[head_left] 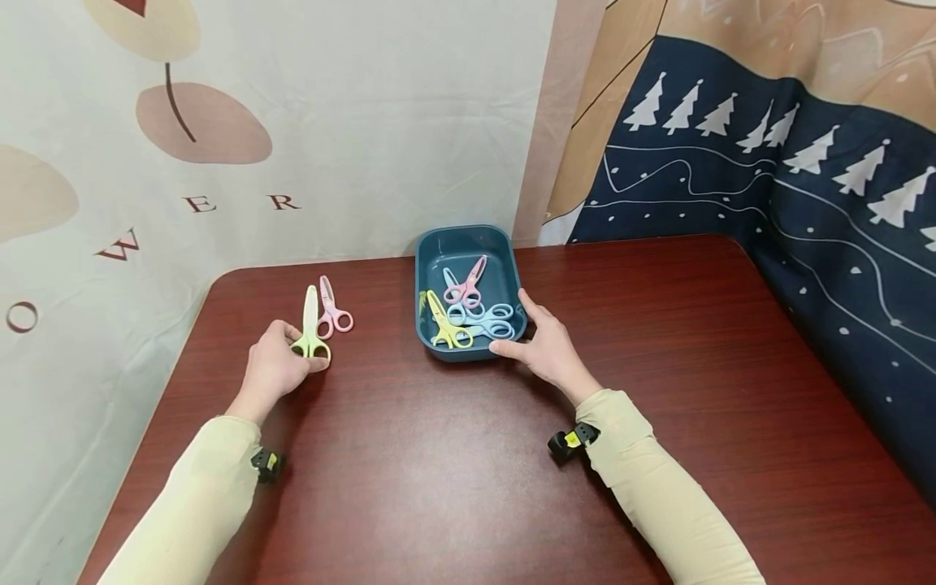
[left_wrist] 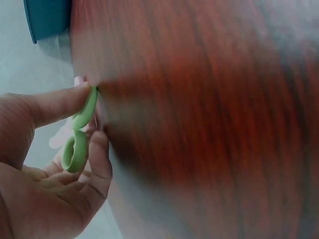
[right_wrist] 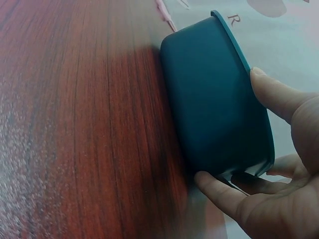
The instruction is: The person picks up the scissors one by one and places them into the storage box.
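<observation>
At the table's left, my left hand (head_left: 274,361) pinches a pair of light green scissors (head_left: 310,309) by the handles, blades pointing away. The left wrist view shows the thumb on one green handle loop (left_wrist: 87,110) and the fingers by the other. A pair of pink scissors (head_left: 335,318) lies just beside them. My right hand (head_left: 544,348) grips the near right corner of a dark blue plastic bin (head_left: 468,233), thumb at the rim and fingers along the side (right_wrist: 214,99). Inside the bin are yellow scissors (head_left: 441,318), pink scissors (head_left: 468,286) and several blue scissors (head_left: 491,327).
The reddish-brown wooden table (head_left: 431,471) has rounded far corners. A pale printed cloth (head_left: 380,122) hangs behind it, and a navy cloth with white trees (head_left: 695,179) runs along the right side. The bin stands near the far edge.
</observation>
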Tool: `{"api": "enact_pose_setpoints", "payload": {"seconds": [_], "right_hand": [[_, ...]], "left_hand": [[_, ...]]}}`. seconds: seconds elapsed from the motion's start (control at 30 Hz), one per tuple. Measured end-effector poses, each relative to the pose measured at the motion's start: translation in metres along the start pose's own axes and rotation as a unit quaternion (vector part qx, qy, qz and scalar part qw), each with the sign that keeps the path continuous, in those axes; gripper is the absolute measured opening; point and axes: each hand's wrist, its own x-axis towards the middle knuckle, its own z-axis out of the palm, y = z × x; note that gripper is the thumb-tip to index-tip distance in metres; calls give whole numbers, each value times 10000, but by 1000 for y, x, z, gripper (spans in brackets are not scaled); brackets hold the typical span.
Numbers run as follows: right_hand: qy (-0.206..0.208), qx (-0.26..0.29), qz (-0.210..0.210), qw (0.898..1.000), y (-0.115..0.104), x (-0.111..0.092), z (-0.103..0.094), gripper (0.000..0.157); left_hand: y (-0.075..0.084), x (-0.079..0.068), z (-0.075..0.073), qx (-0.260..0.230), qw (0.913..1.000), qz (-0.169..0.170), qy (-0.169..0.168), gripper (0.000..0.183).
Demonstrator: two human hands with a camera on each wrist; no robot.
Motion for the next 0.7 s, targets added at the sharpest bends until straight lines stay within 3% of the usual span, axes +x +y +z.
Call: {"api": "enact_pose_setpoints", "payload": {"seconds": [0.3,0.53,0.7], "right_hand": [[22,-1,2,10000,0,0,0,104],[13,-36,10,10000,0,0,0,104],[0,-10,35,10000,-1,-1,0,105]], "left_hand": [[2,0,6,-158,9993,230,231,54],[1,1,7,-384,9989,230,101,60],[1,2,6,-798,9967,161,53,60]]}}
